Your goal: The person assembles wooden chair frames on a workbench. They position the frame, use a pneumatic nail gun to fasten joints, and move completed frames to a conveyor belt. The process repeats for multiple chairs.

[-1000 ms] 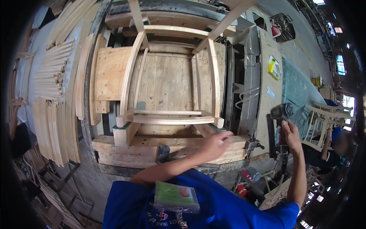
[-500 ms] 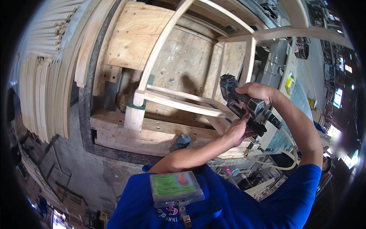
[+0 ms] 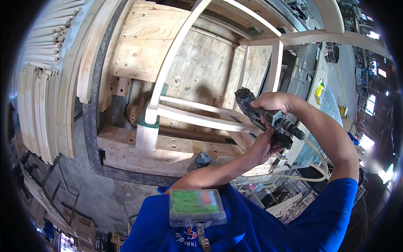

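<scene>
My right hand [image 3: 273, 102] grips a black air-powered hand tool [image 3: 251, 106] from above, its nose pointing down at the right end of a pale wooden chair frame [image 3: 197, 117]. Just under the tool's rear end, my left hand [image 3: 262, 148] curls around it. A pale hose [image 3: 320, 167] runs from the tool's back toward the lower right. The chair frame lies clamped on a plywood jig [image 3: 142, 46], with its two cross rails meeting the joint below the tool's nose. The tool's tip is hidden behind the rail.
A green-padded clamp block [image 3: 148, 122] holds the frame's left leg. A black knob [image 3: 202, 159] sits at the jig's front edge. Stacks of curved wooden slats [image 3: 37, 105] line the left side. A clear badge holder [image 3: 197, 206] hangs on my blue shirt.
A second ago my right hand was reaching for the tool off to the right and my left rested on the jig. Both hands now hold the tool at the frame's right joint.
</scene>
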`<act>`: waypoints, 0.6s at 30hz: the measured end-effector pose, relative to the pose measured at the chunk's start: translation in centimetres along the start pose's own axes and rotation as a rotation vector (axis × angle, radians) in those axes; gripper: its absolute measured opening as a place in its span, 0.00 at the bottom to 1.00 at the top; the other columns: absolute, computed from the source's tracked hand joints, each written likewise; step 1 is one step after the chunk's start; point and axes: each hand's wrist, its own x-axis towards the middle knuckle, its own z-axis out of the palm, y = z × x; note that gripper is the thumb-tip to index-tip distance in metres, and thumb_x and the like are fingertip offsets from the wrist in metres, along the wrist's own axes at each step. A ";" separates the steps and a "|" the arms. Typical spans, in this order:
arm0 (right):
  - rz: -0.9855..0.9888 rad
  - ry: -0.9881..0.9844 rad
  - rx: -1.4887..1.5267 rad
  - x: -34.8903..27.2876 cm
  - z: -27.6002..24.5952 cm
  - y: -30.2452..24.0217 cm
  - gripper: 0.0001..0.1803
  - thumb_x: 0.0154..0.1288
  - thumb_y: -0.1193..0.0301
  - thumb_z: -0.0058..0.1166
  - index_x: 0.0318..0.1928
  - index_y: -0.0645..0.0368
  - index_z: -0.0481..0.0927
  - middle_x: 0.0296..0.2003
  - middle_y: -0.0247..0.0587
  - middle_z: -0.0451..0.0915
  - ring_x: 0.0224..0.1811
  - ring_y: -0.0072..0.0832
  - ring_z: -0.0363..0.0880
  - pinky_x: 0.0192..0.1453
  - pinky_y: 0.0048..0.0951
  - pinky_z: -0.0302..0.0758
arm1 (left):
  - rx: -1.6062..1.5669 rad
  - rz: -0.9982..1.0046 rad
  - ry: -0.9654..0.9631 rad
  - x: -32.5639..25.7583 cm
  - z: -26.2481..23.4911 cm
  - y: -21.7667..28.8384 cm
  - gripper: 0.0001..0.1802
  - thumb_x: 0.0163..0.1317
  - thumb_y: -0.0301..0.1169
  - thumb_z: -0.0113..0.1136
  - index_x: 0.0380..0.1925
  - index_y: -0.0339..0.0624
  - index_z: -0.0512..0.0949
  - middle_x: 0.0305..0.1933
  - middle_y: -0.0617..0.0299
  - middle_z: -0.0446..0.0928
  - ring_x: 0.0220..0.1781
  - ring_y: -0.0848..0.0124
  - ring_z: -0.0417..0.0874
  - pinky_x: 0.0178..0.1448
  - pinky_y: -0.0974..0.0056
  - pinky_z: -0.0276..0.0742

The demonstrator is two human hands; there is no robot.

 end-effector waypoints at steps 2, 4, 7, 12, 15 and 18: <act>-0.010 0.001 -0.043 0.1 -0.2 0.4 0.24 0.82 0.60 0.43 0.48 0.73 0.79 0.30 0.52 0.85 0.27 0.38 0.87 0.29 0.42 0.86 | -0.003 -0.009 0.022 -0.1 0.4 -0.2 0.29 0.81 0.56 0.44 0.56 0.40 0.73 0.51 0.54 0.84 0.50 0.65 0.88 0.55 0.56 0.89; -0.018 0.003 -0.030 0.3 -0.2 0.7 0.24 0.82 0.59 0.43 0.48 0.73 0.79 0.30 0.53 0.85 0.27 0.38 0.87 0.28 0.42 0.86 | 0.008 -0.014 0.017 0.0 0.1 -0.3 0.28 0.81 0.55 0.43 0.56 0.40 0.73 0.50 0.55 0.84 0.49 0.65 0.88 0.55 0.55 0.89; -0.037 0.029 -0.023 0.0 0.0 1.1 0.24 0.81 0.58 0.45 0.48 0.72 0.80 0.29 0.53 0.85 0.25 0.39 0.87 0.26 0.42 0.86 | 0.068 -0.010 0.028 0.2 -0.4 -0.8 0.28 0.82 0.55 0.41 0.56 0.41 0.74 0.47 0.56 0.85 0.47 0.65 0.89 0.55 0.54 0.88; -0.174 0.130 0.092 -1.6 1.2 3.2 0.23 0.82 0.58 0.47 0.39 0.69 0.79 0.23 0.46 0.82 0.18 0.37 0.83 0.22 0.41 0.83 | 0.135 0.084 0.083 0.5 -0.7 -2.6 0.23 0.81 0.53 0.44 0.50 0.46 0.78 0.40 0.59 0.86 0.38 0.64 0.90 0.45 0.51 0.89; -0.325 0.212 0.093 -4.5 3.0 5.0 0.23 0.80 0.58 0.51 0.46 0.71 0.82 0.23 0.44 0.81 0.17 0.34 0.82 0.19 0.36 0.80 | 0.242 0.192 0.129 -0.1 -0.2 -3.9 0.24 0.80 0.54 0.46 0.50 0.46 0.80 0.39 0.61 0.86 0.37 0.66 0.88 0.49 0.46 0.88; -0.494 0.232 0.089 -6.2 3.8 7.8 0.24 0.79 0.55 0.51 0.44 0.68 0.84 0.19 0.42 0.80 0.15 0.30 0.80 0.20 0.32 0.79 | 0.439 0.329 0.187 -0.3 -1.0 -5.3 0.22 0.79 0.52 0.50 0.51 0.44 0.79 0.36 0.61 0.84 0.32 0.69 0.87 0.37 0.53 0.89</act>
